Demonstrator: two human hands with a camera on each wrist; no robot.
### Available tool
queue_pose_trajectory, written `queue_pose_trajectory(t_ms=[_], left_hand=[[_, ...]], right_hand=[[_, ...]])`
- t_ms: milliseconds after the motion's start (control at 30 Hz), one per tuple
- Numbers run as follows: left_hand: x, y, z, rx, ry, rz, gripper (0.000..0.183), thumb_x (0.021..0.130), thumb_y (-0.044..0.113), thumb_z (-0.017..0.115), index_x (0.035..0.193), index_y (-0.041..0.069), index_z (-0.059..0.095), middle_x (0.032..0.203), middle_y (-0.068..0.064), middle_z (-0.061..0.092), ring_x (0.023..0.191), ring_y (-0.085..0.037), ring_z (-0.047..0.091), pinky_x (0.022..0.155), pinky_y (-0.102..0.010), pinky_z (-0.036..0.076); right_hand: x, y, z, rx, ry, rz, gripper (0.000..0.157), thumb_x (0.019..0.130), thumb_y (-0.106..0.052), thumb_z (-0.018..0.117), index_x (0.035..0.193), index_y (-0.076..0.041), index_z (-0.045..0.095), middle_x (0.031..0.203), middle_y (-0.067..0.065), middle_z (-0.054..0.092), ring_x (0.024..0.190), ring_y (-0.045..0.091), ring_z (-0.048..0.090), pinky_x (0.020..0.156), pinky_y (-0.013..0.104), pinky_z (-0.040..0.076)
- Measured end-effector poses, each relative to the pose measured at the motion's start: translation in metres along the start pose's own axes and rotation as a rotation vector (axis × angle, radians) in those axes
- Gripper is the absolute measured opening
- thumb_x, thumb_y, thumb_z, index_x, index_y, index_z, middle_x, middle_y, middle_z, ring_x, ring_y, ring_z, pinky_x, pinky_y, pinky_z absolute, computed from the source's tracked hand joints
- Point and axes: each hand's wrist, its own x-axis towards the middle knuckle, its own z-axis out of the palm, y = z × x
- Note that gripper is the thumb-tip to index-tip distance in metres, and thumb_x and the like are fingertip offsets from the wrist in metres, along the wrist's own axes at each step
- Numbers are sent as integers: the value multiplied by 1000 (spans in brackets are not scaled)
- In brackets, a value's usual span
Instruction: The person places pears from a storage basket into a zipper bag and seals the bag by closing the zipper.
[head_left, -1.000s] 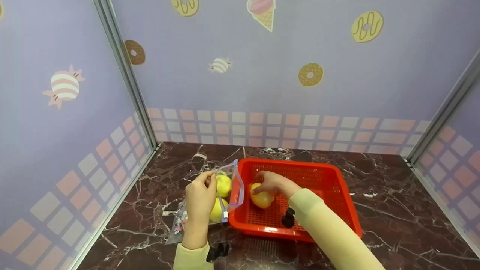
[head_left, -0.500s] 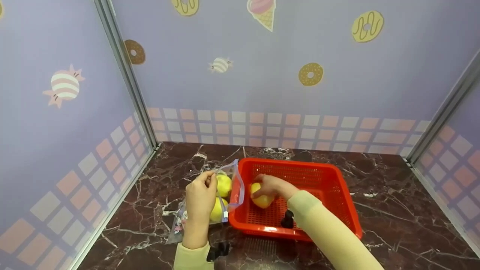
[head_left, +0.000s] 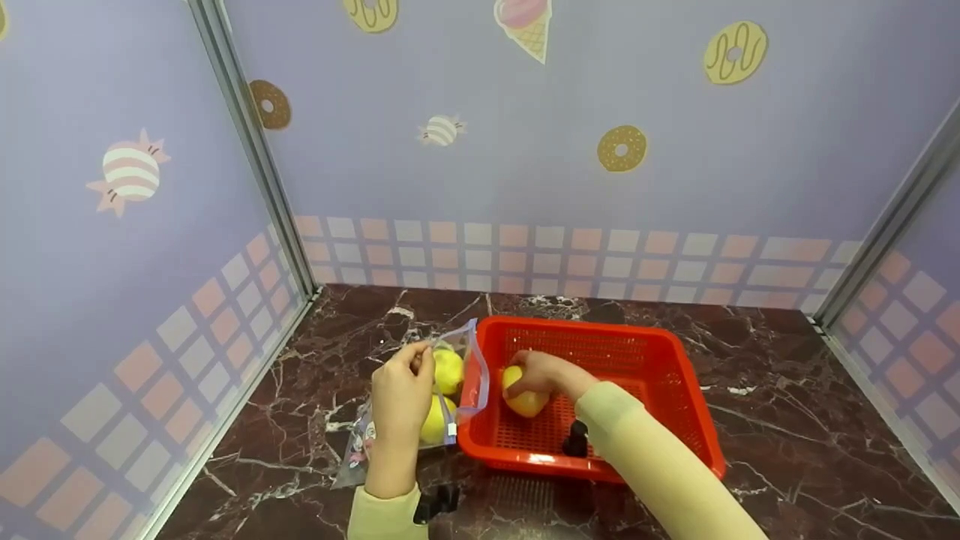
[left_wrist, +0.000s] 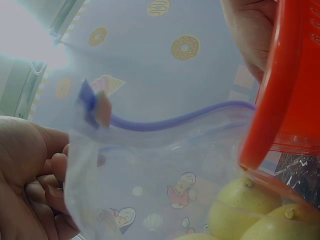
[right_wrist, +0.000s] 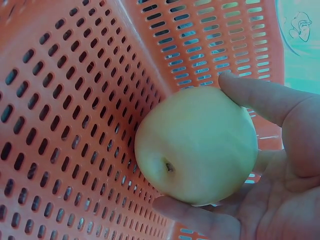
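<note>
In the head view my left hand (head_left: pixel 400 390) pinches the edge of a clear zip bag (left_wrist: pixel 145 170) with a purple zip strip and printed cartoon figures. Its mouth gapes toward the red plastic basket (head_left: pixel 585 325). Yellow lemons (left_wrist: pixel 245 200) lie inside the bag, partly covered by the hand in the head view. My right hand (head_left: pixel 551 371) reaches into the basket's left part. Its thumb and fingers curl round a smooth, rounded yellow fruit (right_wrist: pixel 197 145) with a dark calyx, which lies close against the slotted basket wall in the right wrist view.
The basket's left rim overlaps the bag's mouth. Dark marbled tabletop (head_left: pixel 772 420) extends round the basket and bag. Lilac printed wall panels (head_left: pixel 525 172) stand behind and on both sides, with metal posts (head_left: pixel 255 142) at the corners.
The right hand has settled over the yellow fruit, its fingers closing further round it. The left hand and bag have stayed in place.
</note>
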Motion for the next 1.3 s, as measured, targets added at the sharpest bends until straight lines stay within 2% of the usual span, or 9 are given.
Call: queue_pose_trajectory(t_ms=[300,633,933,1033,1300], left_hand=[[0,-1,0,-6,-2,-2,15,93,8,67,101,5,80,64,-2,60,58,-14,50,59,-32,44],[1,0,0,-2,-3,-4,15,93,8,68,101,5,80,63,-2,59,58,-14,49,59,-32,43],[0,-1,1,-8,4,0,14,93,8,68,99,3,79,63,-2,58,58,-15,49,58,-32,43],[0,-1,1,-5,2,0,14,93,9,68,99,3,80,64,-3,59,58,-15,50,59,-33,44],[-1,0,1,6,7,2,14,93,10,68,100,4,80,65,-3,61,60,-17,54,61,-36,47]], right_hand=[[1,1,-1,-21,37,-43,53,79,-25,85,124,-8,64,116,13,66,94,22,62,82,37,56],[-4,-4,-10,107,21,-26,49,80,-23,83,123,-10,63,113,12,64,85,21,62,69,37,58],[-10,-10,-19,203,34,-23,59,82,-25,84,134,-11,59,121,15,62,87,22,63,68,39,59],[-12,-12,-22,241,37,-21,57,83,-26,83,133,-12,59,122,15,61,86,22,63,69,42,60],[-20,-15,-27,297,59,-65,58,85,-27,82,135,-12,58,126,15,59,86,21,63,62,34,56]])
